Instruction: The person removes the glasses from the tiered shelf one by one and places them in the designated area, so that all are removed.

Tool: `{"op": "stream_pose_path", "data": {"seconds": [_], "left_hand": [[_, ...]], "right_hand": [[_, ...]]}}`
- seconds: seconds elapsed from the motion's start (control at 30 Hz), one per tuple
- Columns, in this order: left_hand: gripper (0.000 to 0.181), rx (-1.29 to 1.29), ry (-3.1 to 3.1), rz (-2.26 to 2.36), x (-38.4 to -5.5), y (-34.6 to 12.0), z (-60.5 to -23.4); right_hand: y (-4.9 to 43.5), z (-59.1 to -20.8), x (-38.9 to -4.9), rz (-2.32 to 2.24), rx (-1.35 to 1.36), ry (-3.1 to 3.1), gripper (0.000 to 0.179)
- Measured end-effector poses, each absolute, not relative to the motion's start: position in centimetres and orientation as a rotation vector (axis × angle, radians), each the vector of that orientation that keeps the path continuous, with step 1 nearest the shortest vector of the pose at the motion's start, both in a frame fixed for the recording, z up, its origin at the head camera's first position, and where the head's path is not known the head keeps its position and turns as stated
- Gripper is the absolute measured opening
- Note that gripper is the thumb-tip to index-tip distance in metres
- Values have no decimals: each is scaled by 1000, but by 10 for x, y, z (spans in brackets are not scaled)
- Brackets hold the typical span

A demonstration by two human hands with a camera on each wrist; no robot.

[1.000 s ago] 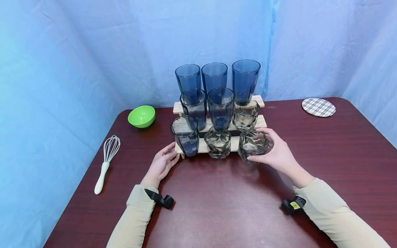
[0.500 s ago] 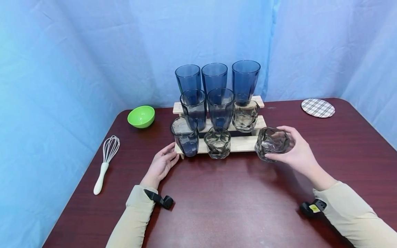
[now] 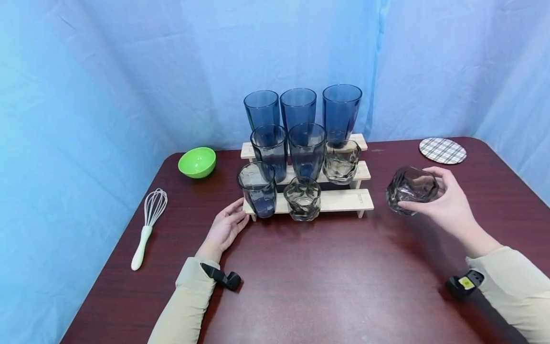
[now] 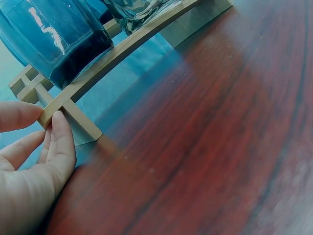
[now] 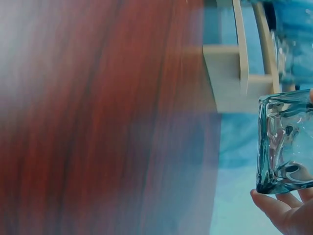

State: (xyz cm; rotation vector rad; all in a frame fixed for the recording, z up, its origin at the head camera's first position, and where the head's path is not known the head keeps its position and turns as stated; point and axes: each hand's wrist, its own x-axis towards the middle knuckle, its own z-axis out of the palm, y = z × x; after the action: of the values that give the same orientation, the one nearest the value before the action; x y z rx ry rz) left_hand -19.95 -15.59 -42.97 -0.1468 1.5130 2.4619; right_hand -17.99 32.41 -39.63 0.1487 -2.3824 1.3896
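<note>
My right hand (image 3: 449, 205) grips a short, wavy grey glass tumbler (image 3: 410, 191) by its side, out to the right of a three-step wooden rack (image 3: 343, 200). The tumbler's square-edged base (image 5: 264, 147) shows in the right wrist view. At the rack's left front end, my left hand (image 3: 225, 227) pinches the lowest board (image 4: 58, 105), thumb above and fingertips below. On that step stand a tall blue-grey glass (image 3: 259, 191) at the left and a second wavy tumbler (image 3: 302, 200) in the middle; the step's right end is bare wood.
Behind, the middle step carries two tall glasses (image 3: 306, 153) and a wavy tumbler (image 3: 341, 162); three tall blue glasses (image 3: 341, 112) top the rack. A green bowl (image 3: 196, 162) and white whisk (image 3: 146, 229) lie left, a checked coaster (image 3: 442, 150) back right, blue curtains (image 3: 215, 62) behind.
My right hand has carried the wavy tumbler away from the right end of the lowest step, further right and slightly back. The left hand stays at the rack's end.
</note>
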Motion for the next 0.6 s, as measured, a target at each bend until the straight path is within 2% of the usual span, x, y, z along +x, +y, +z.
{"op": "stream_pose_path", "data": {"seconds": [0.13, 0.6], "left_hand": [[54, -155, 1511, 2462, -199, -156, -430], [54, -160, 1517, 2456, -200, -156, -430]], "right_hand": [[324, -371, -170, 1392, 15, -2434, 76], [378, -371, -184, 1310, -248, -2463, 75]]}}
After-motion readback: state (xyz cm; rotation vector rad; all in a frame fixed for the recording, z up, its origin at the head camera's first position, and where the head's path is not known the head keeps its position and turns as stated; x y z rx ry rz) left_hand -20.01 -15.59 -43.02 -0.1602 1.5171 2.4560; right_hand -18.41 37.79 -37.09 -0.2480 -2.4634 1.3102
